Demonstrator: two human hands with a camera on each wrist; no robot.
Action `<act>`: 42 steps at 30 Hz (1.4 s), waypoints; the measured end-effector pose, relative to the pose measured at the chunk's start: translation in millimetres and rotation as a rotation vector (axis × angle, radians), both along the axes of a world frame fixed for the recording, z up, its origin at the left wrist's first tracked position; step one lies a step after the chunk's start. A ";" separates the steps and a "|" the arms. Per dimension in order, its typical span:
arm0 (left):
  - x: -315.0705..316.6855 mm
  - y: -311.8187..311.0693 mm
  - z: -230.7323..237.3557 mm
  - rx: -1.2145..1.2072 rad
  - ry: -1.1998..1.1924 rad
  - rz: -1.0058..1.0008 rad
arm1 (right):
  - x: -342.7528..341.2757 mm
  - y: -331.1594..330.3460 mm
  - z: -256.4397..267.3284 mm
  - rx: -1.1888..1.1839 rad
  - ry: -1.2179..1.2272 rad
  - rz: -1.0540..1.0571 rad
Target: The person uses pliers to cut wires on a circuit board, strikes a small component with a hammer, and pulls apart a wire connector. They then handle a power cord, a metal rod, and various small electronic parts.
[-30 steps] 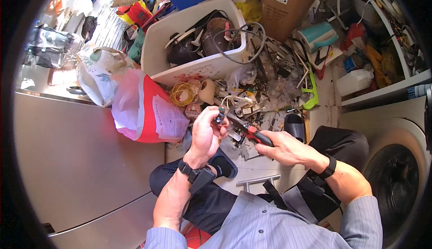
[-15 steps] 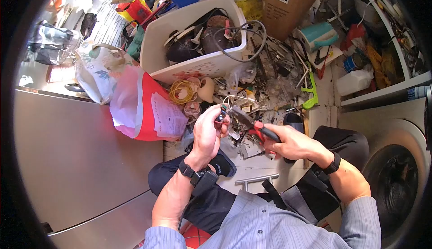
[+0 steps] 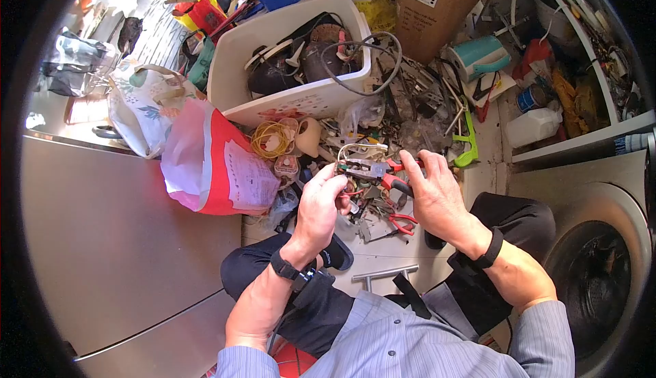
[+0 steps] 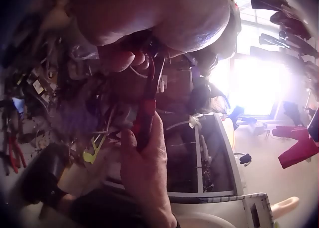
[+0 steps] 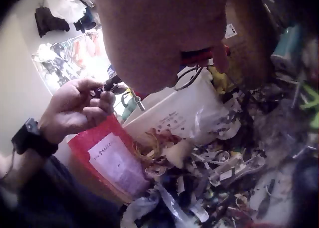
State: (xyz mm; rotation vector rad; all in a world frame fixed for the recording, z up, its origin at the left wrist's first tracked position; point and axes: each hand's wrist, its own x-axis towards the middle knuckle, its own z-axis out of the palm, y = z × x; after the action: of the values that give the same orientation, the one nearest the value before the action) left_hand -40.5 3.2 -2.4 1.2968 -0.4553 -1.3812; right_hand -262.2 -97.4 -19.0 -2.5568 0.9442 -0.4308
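In the head view the left hand pinches a small part with wires, mostly covered by its fingers. The right hand grips pliers with red and black handles, and their metal head lies at the left fingertips. White wires loop just above the small part. From the left wrist view, the right hand holds the pliers by the handles. The right wrist view shows the left hand with a dark piece between thumb and fingers.
A white bin holding dark objects stands beyond the hands. Left of it are a red and white bag and a floral bag. Scattered parts cover the floor, with red-handled pliers near the knees. A washing machine is at the right.
The right hand has turned and moved up, its fingers now over the pliers' handles. The pliers' head now points left, at the left fingertips. Red-handled pliers on the floor have come into plain view.
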 end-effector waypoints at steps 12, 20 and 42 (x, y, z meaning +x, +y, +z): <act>-10.7 3.7 5.5 -0.022 -0.710 -0.140 | -0.4 -3.6 2.8 -0.287 0.127 0.039; 5.0 15.9 -4.8 -0.099 -0.745 -0.247 | -5.7 -4.9 3.3 -0.199 0.059 0.132; 43.3 13.8 -2.5 0.102 0.492 0.041 | -41.9 -7.3 -63.6 1.084 0.528 0.160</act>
State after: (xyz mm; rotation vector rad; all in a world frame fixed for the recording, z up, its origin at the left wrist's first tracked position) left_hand 2.8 16.9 -4.8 0.9899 -0.0225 -1.6405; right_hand -304.1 -104.7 -82.6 -1.6905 0.7877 0.6756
